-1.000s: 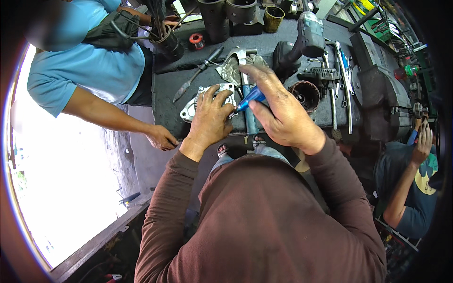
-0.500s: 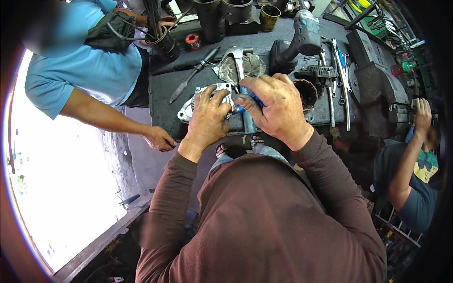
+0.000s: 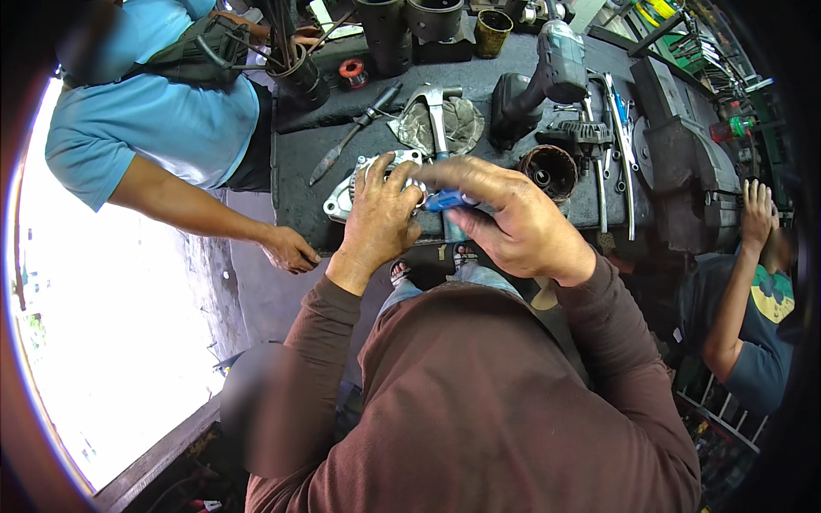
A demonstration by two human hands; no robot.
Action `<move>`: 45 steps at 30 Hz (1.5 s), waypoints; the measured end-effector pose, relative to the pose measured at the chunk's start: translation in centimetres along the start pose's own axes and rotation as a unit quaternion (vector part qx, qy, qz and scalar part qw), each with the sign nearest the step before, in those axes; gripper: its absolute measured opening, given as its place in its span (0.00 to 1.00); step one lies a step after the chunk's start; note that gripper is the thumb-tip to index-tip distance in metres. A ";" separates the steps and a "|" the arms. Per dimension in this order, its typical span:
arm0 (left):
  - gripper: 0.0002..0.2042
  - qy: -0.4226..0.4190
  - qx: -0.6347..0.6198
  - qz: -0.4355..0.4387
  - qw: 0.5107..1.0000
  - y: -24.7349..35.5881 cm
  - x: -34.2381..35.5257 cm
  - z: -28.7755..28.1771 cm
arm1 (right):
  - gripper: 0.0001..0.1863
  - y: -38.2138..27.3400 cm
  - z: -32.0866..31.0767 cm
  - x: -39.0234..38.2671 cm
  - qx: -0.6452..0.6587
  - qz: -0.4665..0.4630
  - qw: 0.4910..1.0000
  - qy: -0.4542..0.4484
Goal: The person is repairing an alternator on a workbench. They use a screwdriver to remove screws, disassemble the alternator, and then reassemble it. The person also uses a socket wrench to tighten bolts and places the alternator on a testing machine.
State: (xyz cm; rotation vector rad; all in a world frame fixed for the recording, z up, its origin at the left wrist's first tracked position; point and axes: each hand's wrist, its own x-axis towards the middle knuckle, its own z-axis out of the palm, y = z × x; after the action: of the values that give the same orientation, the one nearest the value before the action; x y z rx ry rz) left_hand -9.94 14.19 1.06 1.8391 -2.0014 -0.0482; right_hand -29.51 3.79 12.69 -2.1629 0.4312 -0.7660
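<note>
My left hand (image 3: pixel 378 209) is closed over a silver metal housing (image 3: pixel 339 203), like an alternator end cover, on the bench. Its fingers lie across the top and hide most of the part. Close by on the right, my right hand (image 3: pixel 522 221) grips the blue handle of a screwdriver (image 3: pixel 446 202), its index finger smeared by motion. The screwdriver points left toward the housing, and its tip is hidden by my left hand. Under and behind my right hand lies a hammer (image 3: pixel 438 124) with a metal head and blue handle, partly covered.
A cordless impact wrench (image 3: pixel 560 68), a round coil-wound part (image 3: pixel 549 171) and several wrenches (image 3: pixel 631 154) occupy the right side. A brush-like tool (image 3: pixel 355 132) and a solder spool (image 3: pixel 352 73) lie left. A person in blue (image 3: pixel 184 141) stands left; another person (image 3: pixel 757 299) is at right.
My right hand has shifted slightly right and toward me, turning with the screwdriver, whose handle now lies more level. My left hand stays on the housing.
</note>
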 end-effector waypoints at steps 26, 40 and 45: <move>0.18 0.008 -0.008 0.008 1.000 -0.4 0.0 0.7 | 0.22 -0.1 0.8 0.8 0.041 0.017 0.999 0.031; 0.20 -0.003 -0.014 0.016 1.000 -0.9 0.7 0.3 | 0.18 2.8 0.8 1.8 -0.256 -0.028 0.965 0.039; 0.22 -0.021 -0.034 -0.016 0.999 -0.6 0.6 0.2 | 0.21 0.3 1.5 1.7 0.040 0.041 0.998 0.015</move>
State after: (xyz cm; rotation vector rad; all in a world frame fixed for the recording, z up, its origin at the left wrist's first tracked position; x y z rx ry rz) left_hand -9.43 13.43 0.83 1.8425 -1.9734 -0.1626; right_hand -27.32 3.53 12.34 -2.0488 0.4929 -0.7594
